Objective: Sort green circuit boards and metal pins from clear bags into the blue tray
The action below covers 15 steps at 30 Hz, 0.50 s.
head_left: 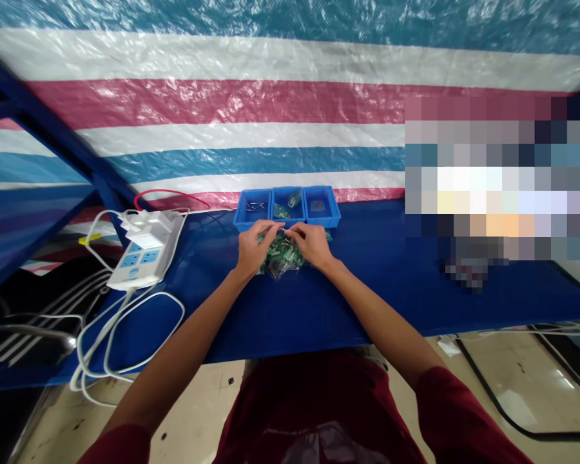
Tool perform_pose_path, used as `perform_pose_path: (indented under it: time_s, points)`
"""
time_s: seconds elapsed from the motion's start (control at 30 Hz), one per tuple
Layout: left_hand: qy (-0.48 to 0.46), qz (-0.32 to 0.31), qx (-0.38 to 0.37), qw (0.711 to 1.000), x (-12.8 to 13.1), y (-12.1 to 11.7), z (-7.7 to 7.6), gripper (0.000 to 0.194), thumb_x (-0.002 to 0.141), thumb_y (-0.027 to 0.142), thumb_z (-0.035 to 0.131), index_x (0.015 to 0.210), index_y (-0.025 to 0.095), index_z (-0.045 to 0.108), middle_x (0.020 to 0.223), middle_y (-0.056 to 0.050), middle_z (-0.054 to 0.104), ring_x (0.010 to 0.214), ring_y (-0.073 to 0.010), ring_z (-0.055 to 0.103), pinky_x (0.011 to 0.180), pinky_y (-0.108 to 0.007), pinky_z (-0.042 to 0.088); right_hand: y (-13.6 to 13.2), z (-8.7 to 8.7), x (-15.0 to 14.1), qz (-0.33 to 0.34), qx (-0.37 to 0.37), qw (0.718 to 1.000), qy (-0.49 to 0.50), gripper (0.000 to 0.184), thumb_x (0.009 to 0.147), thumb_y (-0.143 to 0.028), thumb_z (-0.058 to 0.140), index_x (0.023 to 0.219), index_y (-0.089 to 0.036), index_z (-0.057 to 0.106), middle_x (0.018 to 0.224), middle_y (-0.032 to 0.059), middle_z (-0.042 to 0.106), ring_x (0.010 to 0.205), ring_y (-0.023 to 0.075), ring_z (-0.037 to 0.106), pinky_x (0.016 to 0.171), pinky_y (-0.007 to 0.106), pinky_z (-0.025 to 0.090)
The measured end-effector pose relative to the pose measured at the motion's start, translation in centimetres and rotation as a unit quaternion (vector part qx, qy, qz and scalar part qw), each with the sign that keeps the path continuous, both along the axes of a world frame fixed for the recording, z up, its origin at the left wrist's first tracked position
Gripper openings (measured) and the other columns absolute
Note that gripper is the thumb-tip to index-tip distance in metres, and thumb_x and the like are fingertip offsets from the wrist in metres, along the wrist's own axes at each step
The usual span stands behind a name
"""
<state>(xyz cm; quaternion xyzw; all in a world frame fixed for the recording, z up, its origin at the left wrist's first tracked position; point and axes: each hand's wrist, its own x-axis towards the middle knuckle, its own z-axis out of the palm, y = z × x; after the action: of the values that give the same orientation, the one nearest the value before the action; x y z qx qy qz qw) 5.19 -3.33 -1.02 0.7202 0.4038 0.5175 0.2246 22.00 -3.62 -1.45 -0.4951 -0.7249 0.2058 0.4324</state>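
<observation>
Both of my hands meet over a pile of small green circuit boards (284, 254) mixed with thin metal parts and clear plastic on the blue table. My left hand (257, 245) is closed in a pinch, thumb and forefinger together. Facing it, my right hand (312, 243) pinches as well, its fingertips almost touching the left ones. Something small and thin shows between the fingertips; its kind is too small to tell. Just behind the hands stand three joined blue bins: the left bin (251, 220) holds thin metal pieces, the middle bin (288, 192) green pieces, the right bin (332, 219) a small flat piece.
A white power strip (142, 264) with plugged-in adapters lies on the left, its white cable (162, 332) looped over the table's front edge. A striped plastic sheet (251, 103) hangs behind the blue table (280, 328). The right side of the view is partly pixelated.
</observation>
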Motion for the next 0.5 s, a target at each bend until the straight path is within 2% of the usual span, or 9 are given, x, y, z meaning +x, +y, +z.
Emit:
perform_pose_path:
  time_s: [0.07,0.17,0.33,0.5]
  points:
    - [-0.039,0.0,-0.024,0.999,0.0,0.1,-0.2,0.021,0.094,0.04,0.054,0.093,0.019,0.057,0.093,-0.007,0.074,0.079,-0.017,0.07,0.073,-0.03,0.056,0.0,0.0,0.1,-0.02,0.003,1.0,-0.014,0.031,0.094,-0.036,0.053,0.071,-0.019,0.065,0.064,0.0009,0.066,0.061,0.0137,0.058,0.065,0.024,0.04]
    - [-0.056,-0.003,-0.02,0.998,-0.3,0.4,-0.4,0.021,0.096,0.04,0.05,0.092,0.02,0.05,0.088,-0.006,0.073,0.077,-0.0166,0.07,0.074,-0.03,0.057,-0.1,0.0,0.2,-0.043,0.013,0.999,-0.016,0.039,0.096,-0.041,0.047,0.068,-0.019,0.064,0.061,0.0013,0.063,0.058,0.0142,0.055,0.063,0.025,0.039]
    - [0.047,0.004,0.019,0.999,-0.8,0.6,-0.3,0.024,0.098,0.041,0.046,0.099,0.019,0.054,0.081,-0.003,0.069,0.075,-0.0148,0.067,0.075,-0.028,0.053,-0.2,0.1,0.4,-0.046,0.023,0.999,-0.011,0.041,0.097,-0.043,0.043,0.071,-0.019,0.064,0.063,0.0022,0.063,0.058,0.0152,0.055,0.063,0.026,0.039]
    - [0.121,0.068,0.09,0.986,-1.0,0.7,0.0,0.031,0.099,0.043,0.043,0.101,0.018,0.06,0.082,-0.004,0.069,0.076,-0.0152,0.067,0.077,-0.027,0.051,-0.1,0.0,0.5,-0.043,0.022,0.999,-0.017,0.041,0.097,-0.042,0.043,0.071,-0.019,0.064,0.064,0.0024,0.064,0.06,0.0156,0.056,0.065,0.027,0.04]
